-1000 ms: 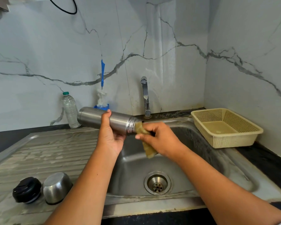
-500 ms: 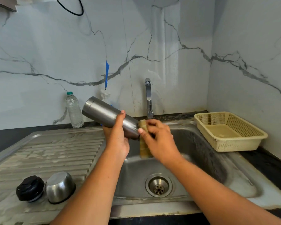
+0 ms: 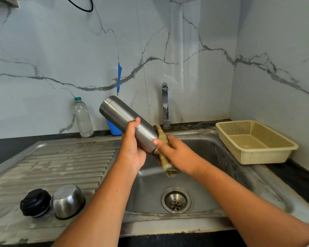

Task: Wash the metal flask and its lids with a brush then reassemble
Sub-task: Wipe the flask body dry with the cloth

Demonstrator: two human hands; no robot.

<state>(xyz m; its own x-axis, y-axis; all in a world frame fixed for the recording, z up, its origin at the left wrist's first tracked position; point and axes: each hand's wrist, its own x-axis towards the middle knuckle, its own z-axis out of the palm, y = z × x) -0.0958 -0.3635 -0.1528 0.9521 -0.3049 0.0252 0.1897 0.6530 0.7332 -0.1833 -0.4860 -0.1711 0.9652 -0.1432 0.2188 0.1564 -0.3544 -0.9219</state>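
Head view, flask (image 3: 121, 118) tilted in left hand (image 3: 132, 150), mouth against right hand (image 3: 177, 154)

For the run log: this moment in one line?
left hand grips flask, tilted | right hand holds pad at its mouth | black lid, steel cup on drainboard

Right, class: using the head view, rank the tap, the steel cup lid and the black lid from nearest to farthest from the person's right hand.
1. The tap, just behind the right hand.
2. The steel cup lid, left on the drainboard.
3. The black lid, beside it, farther left still.
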